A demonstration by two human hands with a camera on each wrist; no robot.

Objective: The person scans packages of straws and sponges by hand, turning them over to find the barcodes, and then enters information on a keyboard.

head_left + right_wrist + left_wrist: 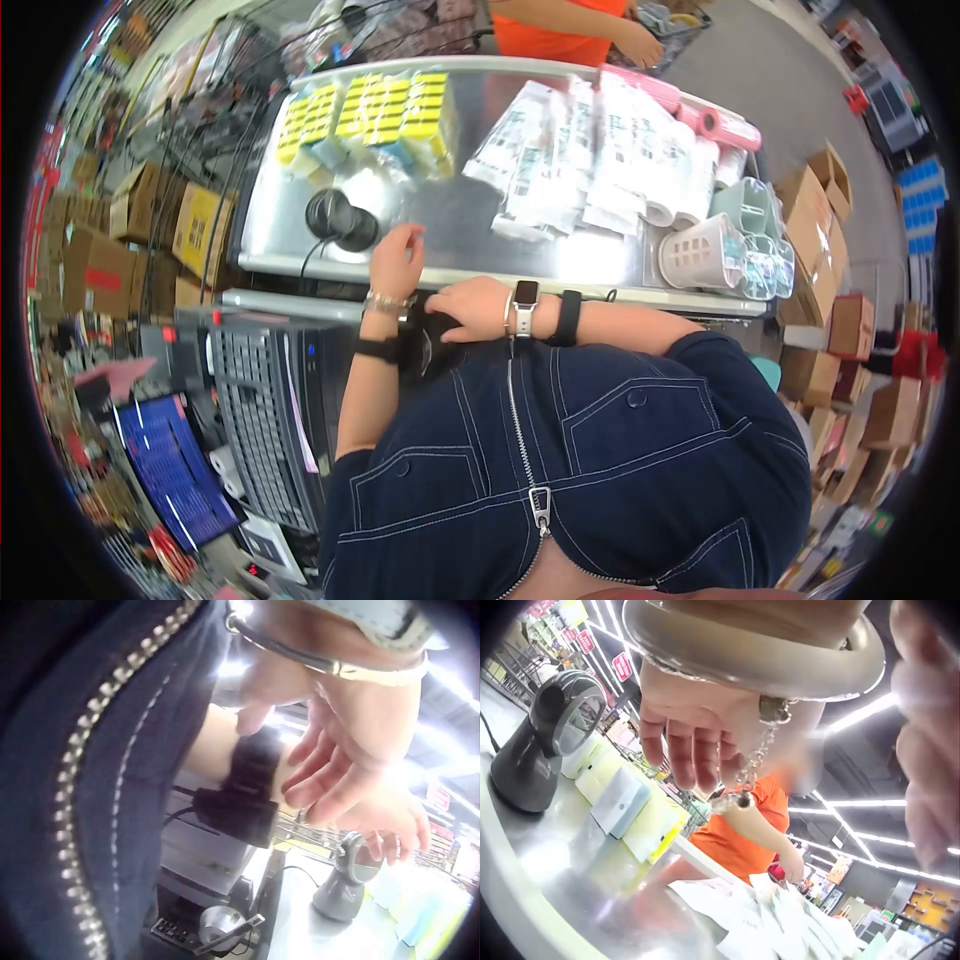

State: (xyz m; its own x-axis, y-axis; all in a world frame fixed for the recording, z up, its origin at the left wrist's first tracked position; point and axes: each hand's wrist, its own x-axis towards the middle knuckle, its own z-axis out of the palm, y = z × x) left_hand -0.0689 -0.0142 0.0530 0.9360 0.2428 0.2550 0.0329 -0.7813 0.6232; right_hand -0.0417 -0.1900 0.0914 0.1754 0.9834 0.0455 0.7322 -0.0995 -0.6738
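My left hand (397, 258) is held over the counter's near edge, close to a black stand scanner (345, 220). In the left wrist view its fingers (676, 754) are loosely bent, with nothing in them. A bangle and a chain bracelet (754, 761) circle that wrist. My right hand (478, 308) reaches across to the left wrist, its fingertips right at the black wrist camera (236, 814) strapped there. Seen from the right wrist, thumb and fingers (334, 780) are spread apart and gently curved. The scanner (341, 881) stands beyond both hands.
Yellow-and-black packs (395, 110) stand at the counter's (480, 270) far left. White printed bags (580, 150), pink rolls (730, 128) and a white plastic basket (700, 250) are on its right. A keyboard (255, 410) lies at left. Across the counter is a person in orange (555, 30).
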